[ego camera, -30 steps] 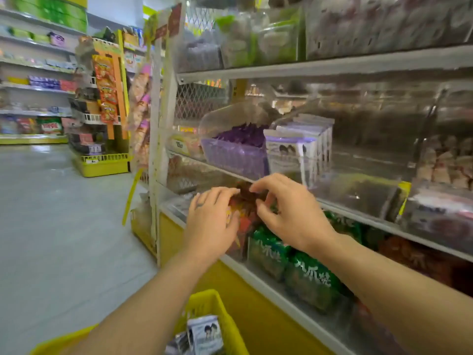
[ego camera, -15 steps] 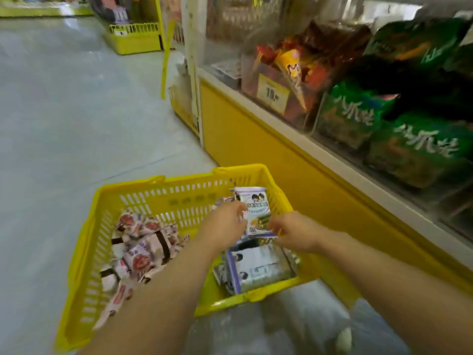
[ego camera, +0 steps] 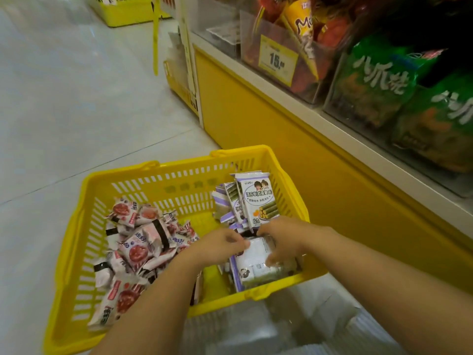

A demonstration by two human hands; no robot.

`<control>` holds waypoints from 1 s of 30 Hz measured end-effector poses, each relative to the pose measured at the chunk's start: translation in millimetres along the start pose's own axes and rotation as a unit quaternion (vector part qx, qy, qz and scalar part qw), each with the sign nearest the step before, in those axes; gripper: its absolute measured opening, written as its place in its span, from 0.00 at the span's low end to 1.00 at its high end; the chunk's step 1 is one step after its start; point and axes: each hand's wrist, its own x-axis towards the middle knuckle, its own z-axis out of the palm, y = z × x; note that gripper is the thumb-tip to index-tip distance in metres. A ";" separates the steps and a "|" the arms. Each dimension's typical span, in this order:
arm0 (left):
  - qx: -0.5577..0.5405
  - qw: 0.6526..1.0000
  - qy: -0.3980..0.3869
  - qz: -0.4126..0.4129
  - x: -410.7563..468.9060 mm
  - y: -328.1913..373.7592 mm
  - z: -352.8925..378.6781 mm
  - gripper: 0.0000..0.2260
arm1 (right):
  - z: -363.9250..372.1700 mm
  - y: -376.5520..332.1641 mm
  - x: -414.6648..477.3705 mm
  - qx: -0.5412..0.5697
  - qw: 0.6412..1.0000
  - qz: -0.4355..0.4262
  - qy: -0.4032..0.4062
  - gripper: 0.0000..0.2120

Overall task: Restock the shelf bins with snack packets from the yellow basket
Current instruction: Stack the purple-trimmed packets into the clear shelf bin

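While tag [ego camera: 277, 60] reads "15", L hand [ego camera: 217, 245] & R hand [ego camera: 284, 239] grip white pkt [ego camera: 256, 253].

One wide-angle view rides on the person's head and tips steeply forward and down, so near that both forearms enter from the bottom edge and the left hand [ego camera: 220, 243] and right hand [ego camera: 284, 242] meet on a white packet [ego camera: 258, 254] around mid-frame. The yellow basket [ego camera: 189, 162] fills the lower centre just below the lens. The floor [ego camera: 64, 98] stretches away to the upper left, and the shelf [ego camera: 358, 142] slants across the right side.
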 end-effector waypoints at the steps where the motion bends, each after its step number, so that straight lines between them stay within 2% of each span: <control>1: -0.024 1.000 -0.003 -0.019 -3.0 1.4 -0.8 0.16 | -2.9 -1.4 -0.7 -0.012 1.000 0.002 0.010 0.30; 4: -0.107 0.991 -0.017 -0.078 -8.8 -1.0 -4.5 0.28 | -17.3 0.2 -6.3 0.028 1.000 0.001 0.005 0.18; 6: -0.135 0.986 -0.006 -0.094 -9.5 -4.4 -9.1 0.35 | -33.1 4.6 -14.6 0.064 0.998 0.002 0.012 0.13; 8: -0.165 0.983 0.014 -0.083 -8.4 -4.7 -15.9 0.39 | -53.2 7.3 -25.1 0.077 0.995 -0.002 0.070 0.13; 10: -0.235 0.970 0.010 -0.059 -6.0 0.2 -27.0 0.38 | -69.5 6.4 -33.7 0.073 0.983 -0.025 0.164 0.14; 13: -0.360 0.933 -0.004 -0.024 -6.6 10.8 -45.5 0.35 | -77.4 -7.5 -42.0 0.053 0.947 -0.109 0.298 0.12; 15: -0.360 0.933 -0.015 -0.006 -8.9 14.9 -51.6 0.35 | -71.8 -20.1 -41.5 0.057 0.925 -0.168 0.337 0.12; 18: -0.329 0.943 -0.035 0.014 -14.9 15.0 -50.9 0.30 | -56.0 -26.4 -33.0 0.057 0.908 -0.199 0.364 0.18; 20: -0.358 0.933 -0.020 -0.004 -17.1 6.4 -50.4 0.33 | -43.6 -21.3 -24.0 0.107 0.910 -0.158 0.369 0.28; 22: -0.362 0.931 0.037 -0.024 -12.1 -6.7 -50.5 0.43 | -29.0 -14.7 -13.6 0.163 0.926 -0.064 0.335 0.31; 24: -0.344 0.930 0.115 -0.053 -6.4 -20.1 -51.5 0.47 | -10.4 -11.9 -3.0 0.196 0.952 0.006 0.234 0.27; 27: -0.342 0.922 0.165 -0.080 -3.1 -31.6 -53.8 0.49 | 15.7 -14.8 8.3 0.128 0.990 -0.003 0.063 0.23; 30: -0.345 0.920 0.170 -0.075 -2.2 -37.1 -57.3 0.49 | 23.5 -19.2 11.0 0.032 0.999 -0.012 0.005 0.30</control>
